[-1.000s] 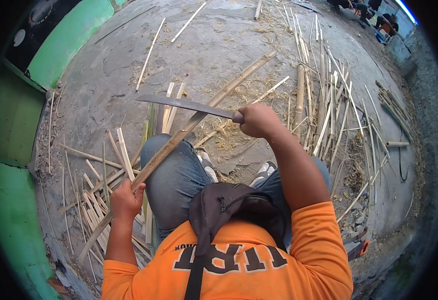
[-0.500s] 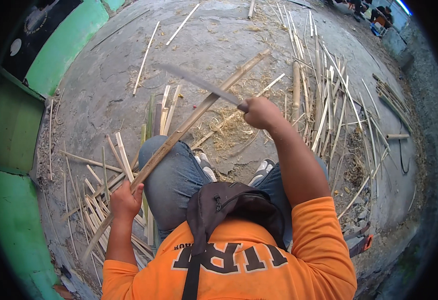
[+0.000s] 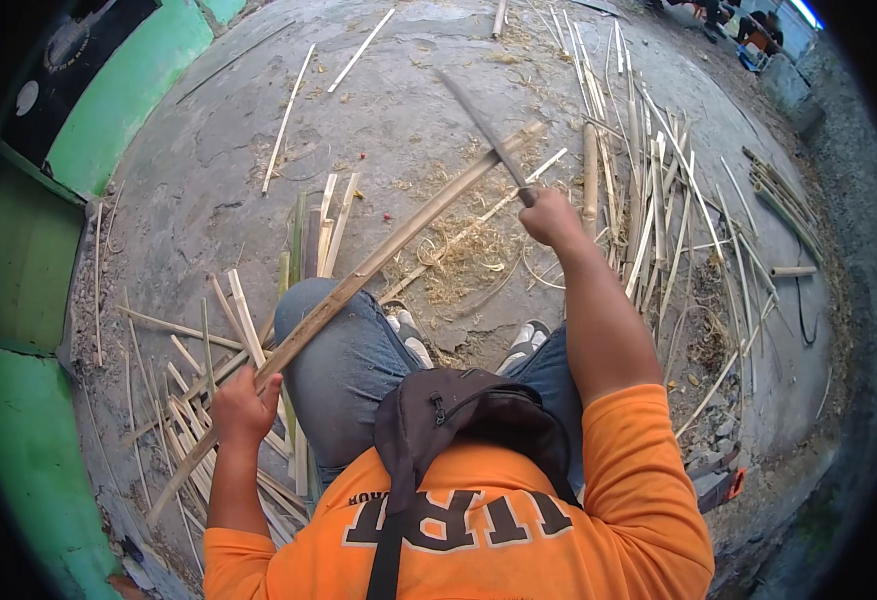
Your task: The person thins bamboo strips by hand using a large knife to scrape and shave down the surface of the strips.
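My left hand [image 3: 245, 405] is closed round the lower part of a long split bamboo strip [image 3: 383, 252], which slants across my left thigh up toward the far right. The strip's lower end sticks out behind that hand. My right hand [image 3: 551, 218] grips the handle of a machete [image 3: 476, 118]. Its long blade points up and to the left and crosses the strip near the far end; I cannot tell how firmly it touches. Pale shavings [image 3: 458, 255] lie on the ground below the strip.
Cut bamboo strips [image 3: 190, 425] are heaped by my left leg, and more strips [image 3: 653, 200] lie at the right. A bamboo pole [image 3: 590, 180] lies beside them. An orange-handled tool [image 3: 735, 484] is at the lower right. A green wall [image 3: 18, 440] stands left; people sit at the far right.
The machete has slid along the strip toward its far end, and its blade now points more steeply away. My right hand has moved right and slightly nearer. The left hand has dropped slightly.
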{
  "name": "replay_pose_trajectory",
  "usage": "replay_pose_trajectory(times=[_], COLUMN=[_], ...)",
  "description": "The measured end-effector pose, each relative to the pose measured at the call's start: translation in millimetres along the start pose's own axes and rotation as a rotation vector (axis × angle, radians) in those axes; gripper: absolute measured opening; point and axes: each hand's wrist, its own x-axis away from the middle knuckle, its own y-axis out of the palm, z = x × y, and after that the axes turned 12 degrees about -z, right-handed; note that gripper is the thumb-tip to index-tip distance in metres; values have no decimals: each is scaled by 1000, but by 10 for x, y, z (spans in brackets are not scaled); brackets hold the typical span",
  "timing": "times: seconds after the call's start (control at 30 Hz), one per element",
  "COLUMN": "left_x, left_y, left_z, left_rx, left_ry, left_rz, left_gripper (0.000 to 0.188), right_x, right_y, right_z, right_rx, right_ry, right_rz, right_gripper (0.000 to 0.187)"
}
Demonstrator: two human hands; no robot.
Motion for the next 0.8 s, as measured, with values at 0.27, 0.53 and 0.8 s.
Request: replay_pose_trajectory(times=[0.27, 0.53, 0.8], left_x=[59, -89, 25], left_y=[96, 142, 212], left_z=[-76, -22, -145], left_rx=[37, 27, 279], left_ry=[-16, -2, 11], left_rz=[15, 19, -33], left_gripper=[60, 62, 61], right_x=[561, -526, -35], right_y=[77, -101, -290], right_z=[-743, 706, -37], right_rx=[349, -203, -397], right_ry=[-352, 184, -200], right_rz=[-224, 180, 294], right_gripper=[18, 33, 35])
